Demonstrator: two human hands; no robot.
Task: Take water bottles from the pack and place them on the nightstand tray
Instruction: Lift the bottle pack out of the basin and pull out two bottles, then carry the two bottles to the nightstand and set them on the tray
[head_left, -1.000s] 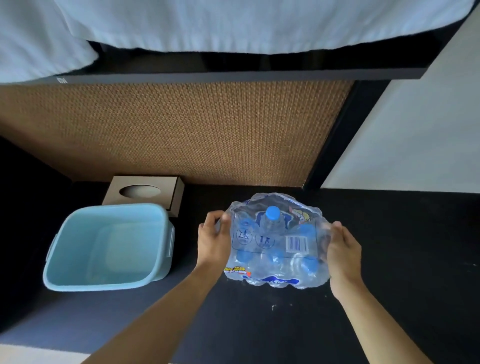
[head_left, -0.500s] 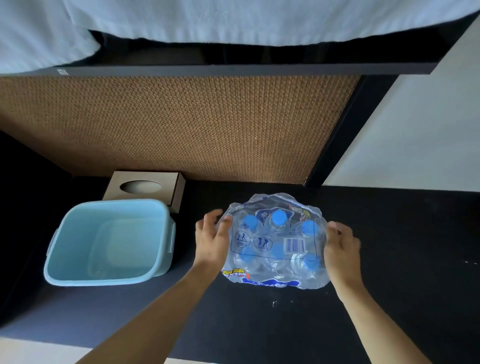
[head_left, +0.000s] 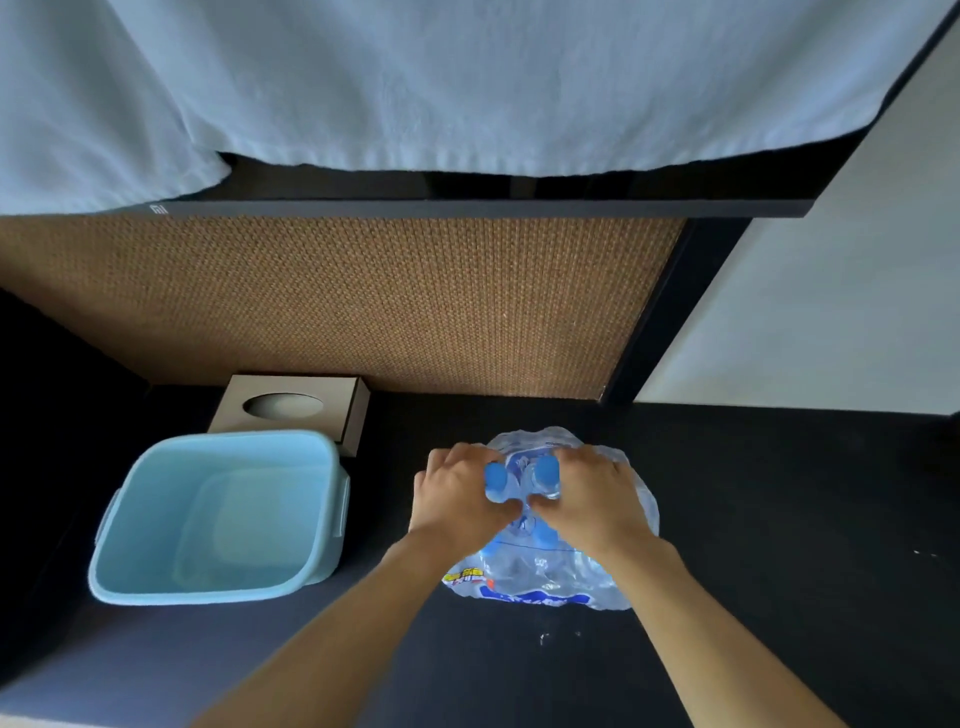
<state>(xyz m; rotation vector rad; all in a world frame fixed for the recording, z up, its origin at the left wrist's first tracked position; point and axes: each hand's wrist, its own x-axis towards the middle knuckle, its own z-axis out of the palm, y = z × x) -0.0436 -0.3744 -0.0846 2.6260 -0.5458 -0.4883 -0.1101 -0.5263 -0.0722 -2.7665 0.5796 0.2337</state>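
Both hands have moved off the pack's sides and onto its top since half a second ago. Left hand (head_left: 457, 496) and right hand (head_left: 592, 499) now sit close together on the pack (head_left: 550, 571), fingers curled and gripping the shrink wrap around two blue caps (head_left: 496, 475) that show between them. Thumbs nearly touch at the middle. Pack stands on the black table (head_left: 779, 571), right of centre, bottles still inside the film; blue and yellow print shows on its near edge. Blue tub (head_left: 156, 587) sits to the left of the pack, apart from it, nothing visible inside. Tissue box (head_left: 358, 410) is just behind the tub, against the woven panel (head_left: 363, 301). White towel (head_left: 415, 78) hangs across the top, over a dark screen edge (head_left: 467, 208). Cannot tell whether the wrap is torn yet.
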